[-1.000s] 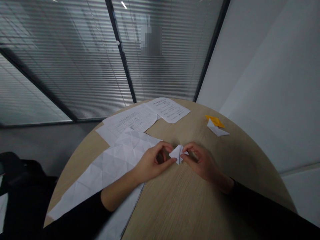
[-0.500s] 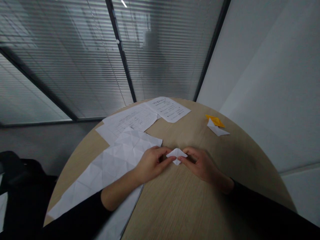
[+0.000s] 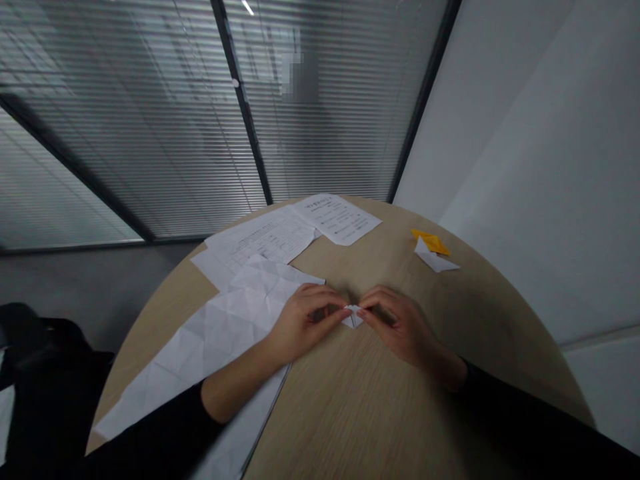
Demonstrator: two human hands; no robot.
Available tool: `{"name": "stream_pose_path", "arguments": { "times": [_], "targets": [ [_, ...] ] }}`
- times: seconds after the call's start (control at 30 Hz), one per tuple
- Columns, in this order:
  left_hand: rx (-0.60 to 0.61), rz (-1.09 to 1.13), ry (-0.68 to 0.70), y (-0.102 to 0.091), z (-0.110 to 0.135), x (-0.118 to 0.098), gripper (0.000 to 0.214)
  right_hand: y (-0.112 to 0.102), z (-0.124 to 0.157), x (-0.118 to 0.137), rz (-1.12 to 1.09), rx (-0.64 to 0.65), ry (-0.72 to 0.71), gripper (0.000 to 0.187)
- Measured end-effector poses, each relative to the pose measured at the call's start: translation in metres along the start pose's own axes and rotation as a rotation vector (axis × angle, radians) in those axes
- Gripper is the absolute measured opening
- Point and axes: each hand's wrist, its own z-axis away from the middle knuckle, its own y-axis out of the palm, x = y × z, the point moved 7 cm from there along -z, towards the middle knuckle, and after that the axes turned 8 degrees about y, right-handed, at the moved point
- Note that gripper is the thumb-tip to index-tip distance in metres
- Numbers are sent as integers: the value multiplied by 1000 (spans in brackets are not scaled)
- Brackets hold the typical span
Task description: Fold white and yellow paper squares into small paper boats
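Observation:
A small piece of folded white paper (image 3: pixel 353 319) is held just above or on the wooden table, between both hands. My left hand (image 3: pixel 311 315) pinches its left side with thumb and fingertips. On the other side, my right hand (image 3: pixel 395 319) grips the right edge in the same way. The fingers cover much of the paper's upper part; its lower point and a centre line show. Left of it, a large creased white sheet (image 3: pixel 210 333) lies partly beneath my left forearm.
An orange folded paper boat (image 3: pixel 431 241) and a white folded paper boat (image 3: pixel 435 259) lie together at the table's right. Printed sheets (image 3: pixel 343 219) rest near the far edge of the round table (image 3: pixel 340 413). A dark chair (image 3: pixel 45 360) stands at left.
The fingers of both hands have come over the folded paper's top, and its upper part now looks pressed down or folded in. Less of the paper shows between the hands.

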Motion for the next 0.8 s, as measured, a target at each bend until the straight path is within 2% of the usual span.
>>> {"name": "stream_pose_path", "arguments": {
  "times": [0.2, 0.37, 0.47, 0.63, 0.8],
  "targets": [
    [-83, 96, -86, -7, -4, 3, 14, -10, -2, -7, -26, -97, 51, 14],
    [-181, 138, -274, -14, 3, 19, 18, -20, 2, -31, -27, -222, 217, 15],
    [-221, 196, -350, -14, 7, 27, 21, -23, 5, -42, -33, -255, 293, 18],
    [-255, 287, -377, -10, 11, 32, 27, -25, 7, -47, -55, -310, 307, 24],
    [-241, 314, -389, -8, 11, 29, 29, -22, 9, -50, -43, -293, 292, 25]
  ]
}}
